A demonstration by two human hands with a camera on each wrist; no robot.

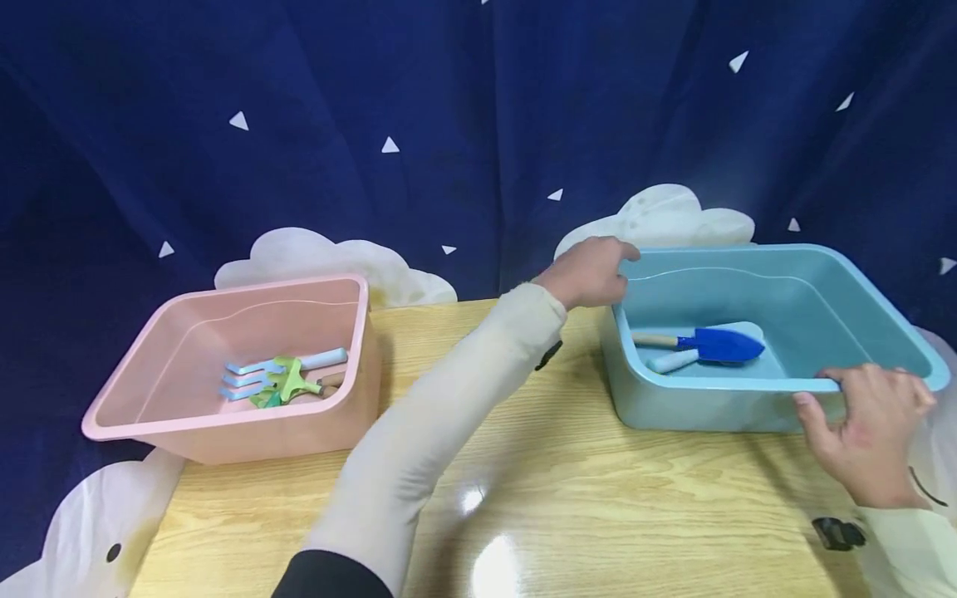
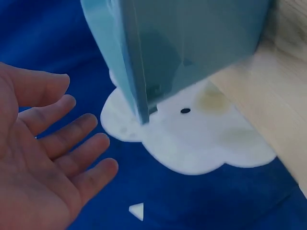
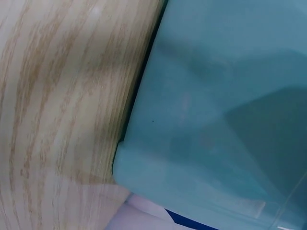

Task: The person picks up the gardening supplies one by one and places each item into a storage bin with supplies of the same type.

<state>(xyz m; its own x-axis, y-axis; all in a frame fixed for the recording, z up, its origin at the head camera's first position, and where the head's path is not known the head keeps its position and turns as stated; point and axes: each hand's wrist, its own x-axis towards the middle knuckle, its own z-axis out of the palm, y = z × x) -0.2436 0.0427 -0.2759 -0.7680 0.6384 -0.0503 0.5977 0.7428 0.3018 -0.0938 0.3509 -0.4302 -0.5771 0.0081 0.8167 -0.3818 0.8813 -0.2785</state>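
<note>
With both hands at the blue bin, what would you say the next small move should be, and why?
Probably close the left hand onto the far left corner of the blue bin. The right hand has fingers curled over the near rim, but the left wrist view shows the left hand's fingers spread and apart from the bin wall, so only one side seems held.

Light wood-grain desk point(image 1: 568, 498), glossy, with bright glare spots near the front edge. Behind and around: dark navy fabric backdrop point(image 1: 449, 100), hung in soft folds, printed with small white triangles point(image 1: 390, 145) and large white clouds point(image 1: 314, 253) level with the desk edges.
</note>
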